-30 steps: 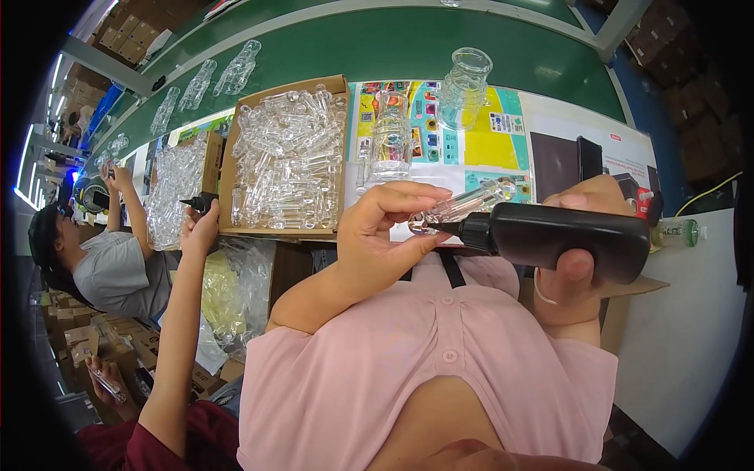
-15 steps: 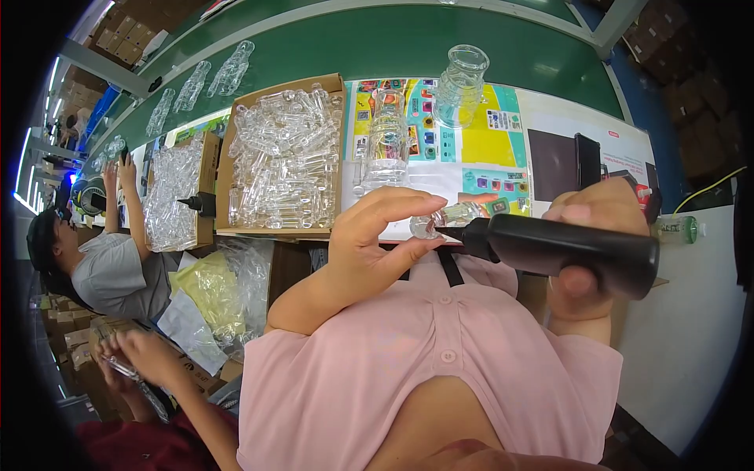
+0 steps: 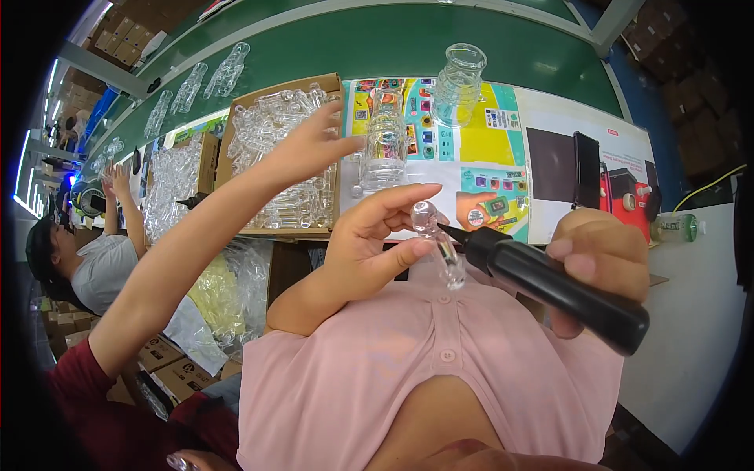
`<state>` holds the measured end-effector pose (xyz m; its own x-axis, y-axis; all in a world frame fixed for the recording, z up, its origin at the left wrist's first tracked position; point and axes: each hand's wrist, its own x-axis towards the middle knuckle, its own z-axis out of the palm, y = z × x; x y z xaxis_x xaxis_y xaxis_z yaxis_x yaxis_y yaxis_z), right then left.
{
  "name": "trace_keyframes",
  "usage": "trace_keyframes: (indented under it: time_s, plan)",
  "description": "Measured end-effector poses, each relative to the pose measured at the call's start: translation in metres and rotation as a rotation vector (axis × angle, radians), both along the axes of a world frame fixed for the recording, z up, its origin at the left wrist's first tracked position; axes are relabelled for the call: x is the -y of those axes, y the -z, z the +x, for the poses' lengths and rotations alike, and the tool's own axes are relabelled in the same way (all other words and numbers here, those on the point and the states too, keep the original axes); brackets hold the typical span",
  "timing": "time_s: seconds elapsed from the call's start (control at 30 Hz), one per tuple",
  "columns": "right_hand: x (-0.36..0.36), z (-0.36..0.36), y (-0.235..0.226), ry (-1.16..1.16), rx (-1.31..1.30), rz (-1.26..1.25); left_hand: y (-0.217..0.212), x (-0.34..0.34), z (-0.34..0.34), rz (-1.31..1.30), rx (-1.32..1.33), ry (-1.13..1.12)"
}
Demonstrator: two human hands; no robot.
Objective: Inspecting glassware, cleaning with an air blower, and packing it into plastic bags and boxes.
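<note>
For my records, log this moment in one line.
Left hand: holding clear piece | Right hand: gripping black bottle | Nozzle: near piece

Left grip pinches (thumb lowermost); right grip curls closed.

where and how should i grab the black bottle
Probably best around the thick body of the black bottle, coming from the right, where the right hand holds it. The bottle is long and slants down to the right, while its narrow nozzle points up-left, close to the clear piece in the left hand, so that end looks better left free.
</note>
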<state>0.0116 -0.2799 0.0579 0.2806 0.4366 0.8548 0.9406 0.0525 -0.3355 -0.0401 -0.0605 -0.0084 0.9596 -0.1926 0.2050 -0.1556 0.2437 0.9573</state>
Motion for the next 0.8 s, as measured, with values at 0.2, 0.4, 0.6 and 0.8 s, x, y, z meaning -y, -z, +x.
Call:
trace_keyframes:
  time_s: [0.2, 0.4, 0.6, 0.8]
  plan:
    - [0.0026, 0.0045, 0.0004, -0.121, 0.104, -0.01, -0.0034, -0.0003, -0.0011, -0.2, -0.123, 0.152]
    - [0.0048, 0.0048, -0.0016, -0.104, 0.113, -0.04, 0.0011, -0.0009, -0.0011, -0.123, -0.07, 0.119]
    - [0.0086, 0.0051, -0.0028, -0.116, 0.113, -0.065, 0.0028, -0.0017, -0.0011, -0.071, -0.027, 0.125]
    - [0.0076, 0.0038, -0.0025, -0.093, 0.084, -0.029, 0.0018, -0.0011, -0.0018, -0.043, -0.034, 0.104]
